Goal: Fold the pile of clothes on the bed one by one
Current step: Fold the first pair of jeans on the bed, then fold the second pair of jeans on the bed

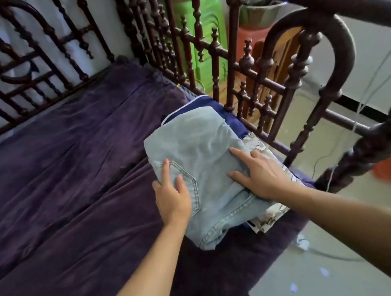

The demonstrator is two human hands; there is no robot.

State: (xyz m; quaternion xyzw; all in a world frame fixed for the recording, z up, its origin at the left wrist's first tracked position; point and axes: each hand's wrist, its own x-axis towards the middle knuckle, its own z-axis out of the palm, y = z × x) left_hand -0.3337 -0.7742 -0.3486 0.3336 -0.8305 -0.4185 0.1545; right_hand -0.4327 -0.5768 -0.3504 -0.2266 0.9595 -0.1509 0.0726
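On a purple bedspread beside a dark bed rail, folded jeans top a stack at the edge. The left hand and right hand press flat, fingers spread; a hard push could tip the stack floorward.

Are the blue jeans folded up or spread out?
Folded: the jeans lie as a thick, compact bundle, with layered edges showing at the near end.

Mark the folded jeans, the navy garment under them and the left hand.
folded jeans [201, 147]: head view, bare denim centre.
navy garment [232, 120]: head view, exposed right edge.
left hand [172, 198]: head view, back of hand.
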